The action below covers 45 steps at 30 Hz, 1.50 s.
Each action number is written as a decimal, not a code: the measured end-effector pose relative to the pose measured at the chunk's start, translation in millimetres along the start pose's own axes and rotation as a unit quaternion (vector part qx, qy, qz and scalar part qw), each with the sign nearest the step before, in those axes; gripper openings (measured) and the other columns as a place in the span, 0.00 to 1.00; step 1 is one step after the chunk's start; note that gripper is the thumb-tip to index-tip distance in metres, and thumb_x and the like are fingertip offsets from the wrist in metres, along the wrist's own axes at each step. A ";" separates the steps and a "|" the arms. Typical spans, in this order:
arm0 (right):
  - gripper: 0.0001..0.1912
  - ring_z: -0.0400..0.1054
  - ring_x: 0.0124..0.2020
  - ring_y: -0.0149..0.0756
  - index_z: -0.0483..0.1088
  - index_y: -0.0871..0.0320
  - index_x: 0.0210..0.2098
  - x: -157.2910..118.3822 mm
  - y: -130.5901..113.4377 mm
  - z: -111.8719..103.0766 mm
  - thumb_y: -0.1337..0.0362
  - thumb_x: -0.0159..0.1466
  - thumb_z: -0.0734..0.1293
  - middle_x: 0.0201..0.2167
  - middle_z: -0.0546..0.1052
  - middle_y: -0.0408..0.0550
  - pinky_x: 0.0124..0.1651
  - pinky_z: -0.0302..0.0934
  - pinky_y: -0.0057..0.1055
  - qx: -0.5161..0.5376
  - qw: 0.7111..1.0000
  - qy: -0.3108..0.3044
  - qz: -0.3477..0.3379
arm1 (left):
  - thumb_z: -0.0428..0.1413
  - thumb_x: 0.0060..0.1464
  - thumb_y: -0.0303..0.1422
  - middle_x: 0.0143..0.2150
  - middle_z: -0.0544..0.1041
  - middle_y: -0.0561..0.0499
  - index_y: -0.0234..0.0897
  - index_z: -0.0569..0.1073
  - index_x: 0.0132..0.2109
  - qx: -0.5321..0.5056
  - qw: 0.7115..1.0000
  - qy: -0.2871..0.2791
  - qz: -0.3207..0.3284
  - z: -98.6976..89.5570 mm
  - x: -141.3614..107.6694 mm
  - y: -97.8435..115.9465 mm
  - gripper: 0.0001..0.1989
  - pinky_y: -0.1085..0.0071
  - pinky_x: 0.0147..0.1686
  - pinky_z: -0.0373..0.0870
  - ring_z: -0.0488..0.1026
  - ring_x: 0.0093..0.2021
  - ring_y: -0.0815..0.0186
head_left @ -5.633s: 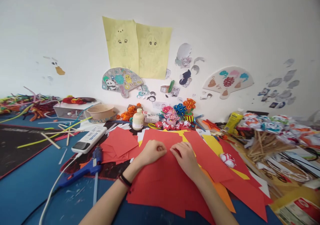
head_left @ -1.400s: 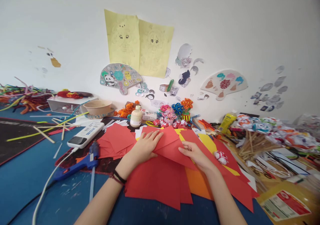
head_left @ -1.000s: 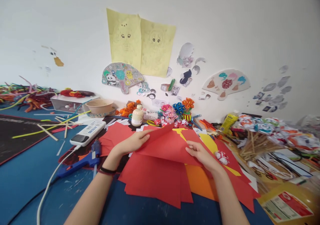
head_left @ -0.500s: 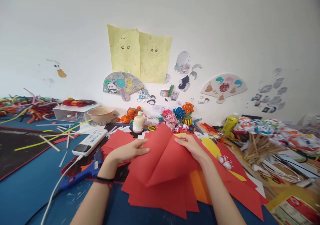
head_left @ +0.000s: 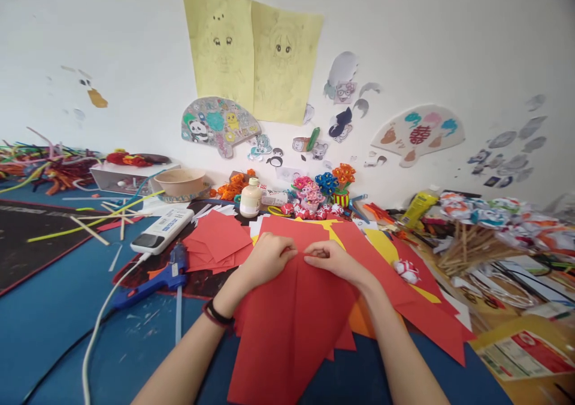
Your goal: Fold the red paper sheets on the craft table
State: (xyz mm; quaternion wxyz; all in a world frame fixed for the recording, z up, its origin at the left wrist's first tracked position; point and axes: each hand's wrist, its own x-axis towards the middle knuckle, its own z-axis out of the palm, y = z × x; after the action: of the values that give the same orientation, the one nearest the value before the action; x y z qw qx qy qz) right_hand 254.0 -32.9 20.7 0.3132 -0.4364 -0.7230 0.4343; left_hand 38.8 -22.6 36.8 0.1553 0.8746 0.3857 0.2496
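A large red paper sheet (head_left: 291, 327) with a lengthwise crease spans the middle, over other red sheets. My left hand (head_left: 274, 255) is closed on its upper edge, left of the crease. On the right of the crease, my right hand (head_left: 330, 260) pinches the same edge, its fingertips close to those of my left hand. Smaller red paper pieces (head_left: 220, 237) lie in a pile to the left. Long red strips (head_left: 377, 261) and yellow paper (head_left: 381, 246) lie to the right, with a red and white ball (head_left: 406, 270) on them.
A blue glue gun (head_left: 166, 276) and a white power strip (head_left: 162, 231) with a cable are at left. Behind the paper stand a glue bottle (head_left: 250, 200) and pipe-cleaner flowers (head_left: 344, 180). Wooden sticks (head_left: 465, 246) lie at right, a bowl (head_left: 181, 183) back left.
Both hands have come closer together at the crease. The creased sheet now hangs lower, its bottom nearer me, and the view has tilted down.
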 end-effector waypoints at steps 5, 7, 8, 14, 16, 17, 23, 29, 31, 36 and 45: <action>0.16 0.68 0.34 0.36 0.76 0.58 0.33 3.4 0.2 3.7 0.50 0.60 0.68 0.31 0.77 0.46 0.38 0.59 0.29 0.016 0.999 0.023 -0.031 | 0.49 0.60 0.36 0.31 0.75 0.50 0.34 0.73 0.34 -0.128 0.991 -0.018 -0.024 0.5 0.5 -2.7 0.12 0.74 0.32 0.61 0.68 0.32 0.67; 0.16 0.68 0.34 0.36 0.75 0.58 0.33 2.9 -2.8 4.8 0.51 0.61 0.67 0.32 0.76 0.46 0.39 0.59 0.30 0.022 0.999 0.023 -0.037 | 0.49 0.60 0.38 0.31 0.74 0.51 0.34 0.73 0.35 -0.176 0.984 -0.029 -0.027 -1.2 0.2 -2.6 0.13 0.74 0.32 0.61 0.66 0.32 0.67; 0.15 0.68 0.35 0.36 0.75 0.58 0.33 1.8 -5.2 5.2 0.51 0.61 0.67 0.32 0.76 0.45 0.39 0.59 0.30 0.027 0.999 0.022 -0.039 | 0.49 0.60 0.39 0.31 0.73 0.51 0.33 0.72 0.35 -0.200 0.979 -0.037 -0.029 -2.9 -0.2 -1.6 0.14 0.75 0.31 0.61 0.65 0.32 0.68; 0.15 0.66 0.33 0.35 0.73 0.57 0.32 -12.8 -27.4 5.7 0.51 0.62 0.66 0.29 0.73 0.44 0.37 0.58 0.28 0.034 0.997 0.033 -0.059 | 0.49 0.61 0.42 0.33 0.71 0.52 0.33 0.71 0.36 -0.296 0.952 -0.072 -0.013 -19.0 -4.2 13.6 0.16 0.75 0.33 0.62 0.65 0.34 0.68; 0.15 0.65 0.32 0.34 0.73 0.57 0.32 -16.7 -33.5 4.8 0.50 0.62 0.66 0.29 0.73 0.44 0.36 0.57 0.28 0.026 0.997 0.033 -0.066 | 0.49 0.61 0.42 0.33 0.71 0.52 0.34 0.71 0.36 -0.299 0.951 -0.072 -0.007 -22.1 -5.3 17.9 0.15 0.75 0.34 0.62 0.64 0.34 0.68; 0.16 0.65 0.32 0.34 0.73 0.57 0.32 -17.9 -35.5 4.4 0.50 0.62 0.67 0.29 0.72 0.44 0.35 0.57 0.28 0.021 0.997 0.034 -0.070 | 0.50 0.61 0.42 0.33 0.71 0.52 0.34 0.70 0.36 -0.298 0.952 -0.071 -0.002 -22.9 -5.7 19.5 0.15 0.75 0.34 0.62 0.64 0.34 0.68; 0.16 0.63 0.30 0.34 0.73 0.57 0.30 -18.5 -38.0 2.5 0.50 0.62 0.67 0.27 0.72 0.44 0.34 0.56 0.29 -0.003 0.996 0.041 -0.077 | 0.48 0.62 0.41 0.32 0.69 0.54 0.35 0.69 0.37 -0.264 0.963 -0.060 0.014 -23.1 -8.2 24.5 0.13 0.76 0.33 0.60 0.62 0.32 0.70; 0.17 0.63 0.30 0.34 0.73 0.57 0.30 -19.3 -40.6 4.6 0.49 0.62 0.66 0.27 0.72 0.44 0.33 0.56 0.28 -0.020 0.996 0.039 -0.077 | 0.47 0.62 0.39 0.31 0.70 0.54 0.36 0.69 0.37 -0.215 0.975 -0.042 0.028 -20.6 -9.4 25.0 0.13 0.75 0.32 0.60 0.62 0.31 0.70; 0.16 0.62 0.30 0.33 0.73 0.57 0.30 -19.1 -41.3 6.0 0.50 0.63 0.65 0.27 0.72 0.44 0.33 0.56 0.28 -0.011 0.996 0.034 -0.077 | 0.47 0.62 0.39 0.31 0.70 0.53 0.36 0.69 0.36 -0.211 0.976 -0.039 0.027 -19.9 -9.3 25.4 0.13 0.74 0.32 0.60 0.63 0.31 0.70; 0.15 0.60 0.28 0.31 0.71 0.57 0.30 -17.7 -38.6 8.0 0.52 0.63 0.66 0.26 0.69 0.42 0.31 0.54 0.27 0.022 0.996 0.037 -0.084 | 0.48 0.63 0.36 0.32 0.71 0.53 0.35 0.69 0.35 -0.253 0.967 -0.011 0.040 -17.2 -7.8 30.0 0.11 0.74 0.35 0.61 0.65 0.33 0.69; 0.12 0.64 0.30 0.33 0.72 0.57 0.30 -16.1 -31.5 11.4 0.54 0.61 0.68 0.27 0.72 0.42 0.34 0.57 0.28 0.093 0.988 0.075 -0.096 | 0.49 0.63 0.39 0.31 0.71 0.52 0.35 0.68 0.33 -0.278 0.958 0.055 0.046 -10.9 -8.2 36.0 0.14 0.73 0.37 0.62 0.66 0.33 0.68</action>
State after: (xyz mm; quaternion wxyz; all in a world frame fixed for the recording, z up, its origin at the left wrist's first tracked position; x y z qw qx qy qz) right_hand 240.0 -59.1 43.0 0.4462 -0.3655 -0.6922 0.4338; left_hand 49.5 -51.5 59.9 0.3589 0.7985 0.2689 0.4017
